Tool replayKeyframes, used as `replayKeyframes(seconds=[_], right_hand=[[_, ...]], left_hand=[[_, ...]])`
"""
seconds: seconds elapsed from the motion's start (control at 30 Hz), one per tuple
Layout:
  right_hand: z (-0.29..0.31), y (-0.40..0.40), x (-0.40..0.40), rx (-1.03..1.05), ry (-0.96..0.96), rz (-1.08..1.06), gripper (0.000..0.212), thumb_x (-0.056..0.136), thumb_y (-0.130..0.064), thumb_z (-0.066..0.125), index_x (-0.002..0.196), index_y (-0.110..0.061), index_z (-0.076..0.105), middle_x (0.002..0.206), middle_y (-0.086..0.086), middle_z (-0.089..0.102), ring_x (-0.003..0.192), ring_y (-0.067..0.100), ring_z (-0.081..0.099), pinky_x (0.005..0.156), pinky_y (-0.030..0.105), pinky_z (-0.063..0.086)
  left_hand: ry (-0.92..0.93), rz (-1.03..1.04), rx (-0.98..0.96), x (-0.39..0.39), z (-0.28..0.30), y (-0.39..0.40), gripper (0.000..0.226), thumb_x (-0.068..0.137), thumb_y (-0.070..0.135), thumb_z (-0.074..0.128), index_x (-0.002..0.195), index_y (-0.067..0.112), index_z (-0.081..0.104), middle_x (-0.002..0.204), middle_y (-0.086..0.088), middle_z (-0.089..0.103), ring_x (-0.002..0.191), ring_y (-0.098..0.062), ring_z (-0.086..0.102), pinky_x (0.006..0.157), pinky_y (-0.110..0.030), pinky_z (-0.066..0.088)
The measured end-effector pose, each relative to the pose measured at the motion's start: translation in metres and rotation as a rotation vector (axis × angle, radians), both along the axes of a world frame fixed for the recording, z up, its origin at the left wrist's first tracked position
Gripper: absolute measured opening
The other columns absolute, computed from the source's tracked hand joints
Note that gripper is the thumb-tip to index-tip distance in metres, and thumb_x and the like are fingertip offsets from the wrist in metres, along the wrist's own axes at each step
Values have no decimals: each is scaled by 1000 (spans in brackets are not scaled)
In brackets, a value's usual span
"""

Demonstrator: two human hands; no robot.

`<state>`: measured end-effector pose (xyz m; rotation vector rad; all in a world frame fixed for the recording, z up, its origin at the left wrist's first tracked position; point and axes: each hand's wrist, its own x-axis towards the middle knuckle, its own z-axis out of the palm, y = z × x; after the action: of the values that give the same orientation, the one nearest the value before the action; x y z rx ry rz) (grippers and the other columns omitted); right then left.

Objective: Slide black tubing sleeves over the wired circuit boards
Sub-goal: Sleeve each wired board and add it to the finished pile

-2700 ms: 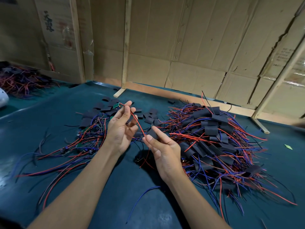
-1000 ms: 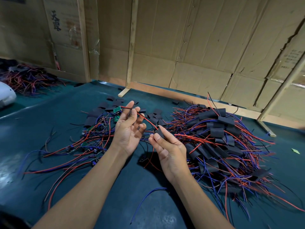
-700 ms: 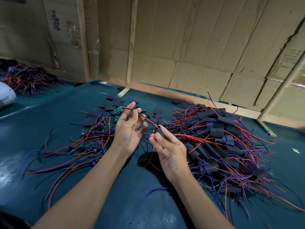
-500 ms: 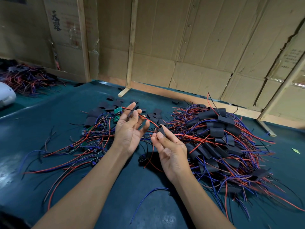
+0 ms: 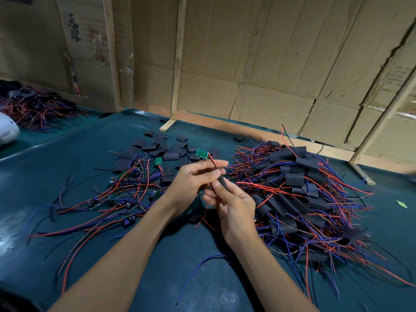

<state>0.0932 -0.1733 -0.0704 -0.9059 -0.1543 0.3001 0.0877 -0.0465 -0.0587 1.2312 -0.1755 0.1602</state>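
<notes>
Right hand (image 5: 234, 206) pinches black tubing sleeve (image 5: 221, 182) threaded on red wire | left hand (image 5: 193, 181) pinches the wire just below small green circuit board (image 5: 202, 153) | sleeve looks soft, light; board looks fragile, best held by wire or edges.

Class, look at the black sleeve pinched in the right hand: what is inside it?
Red and black wires run through the black sleeve up to the green circuit board, which is outside it. The right hand covers its lower end.

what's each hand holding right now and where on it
Left hand pinches the red wire just below the green board; right hand pinches the black sleeve threaded on it.
</notes>
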Motion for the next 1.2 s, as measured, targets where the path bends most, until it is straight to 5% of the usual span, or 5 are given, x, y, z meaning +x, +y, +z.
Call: replayKeyframes(seconds=[0.2,0.37,0.77,1.07,1.2], right_hand=[[3,-1,0,-9,22,-64,14,88,6,67,85,-3,79,81,16,74,57,16,68,54,22,56],[3,-2,-2,-18,20,-66,10,85,3,71,85,-3,79,83,17,72,59,19,67,53,24,55],[7,-4,-6,-99,-64,87,48,71,-40,80,106,-8,76,96,13,74,58,17,65,51,27,55],[11,-6,-2,-100,-84,126,43,79,-45,74,96,-7,79,82,10,71,57,16,62,49,27,53],[17,-8,1,-97,-86,140,39,80,-46,73,84,-8,76,72,11,67,57,17,62,51,28,55]], left_hand=[[210,106,-175,6,6,2,69,79,67,64,106,4,71,79,-3,63,58,-11,47,48,-24,39],[87,255,-395,6,8,9,20,88,31,71,81,14,64,75,-4,62,61,-10,55,49,-23,44],[-74,196,-51,-3,12,8,26,98,14,54,87,12,78,83,-9,69,64,-19,59,60,-31,51],[-162,167,115,-6,8,12,33,93,42,66,108,14,74,82,-16,59,72,-26,53,68,-41,47],[-240,279,285,-8,10,10,25,96,35,58,108,22,76,71,-1,55,68,-16,49,66,-29,46]])
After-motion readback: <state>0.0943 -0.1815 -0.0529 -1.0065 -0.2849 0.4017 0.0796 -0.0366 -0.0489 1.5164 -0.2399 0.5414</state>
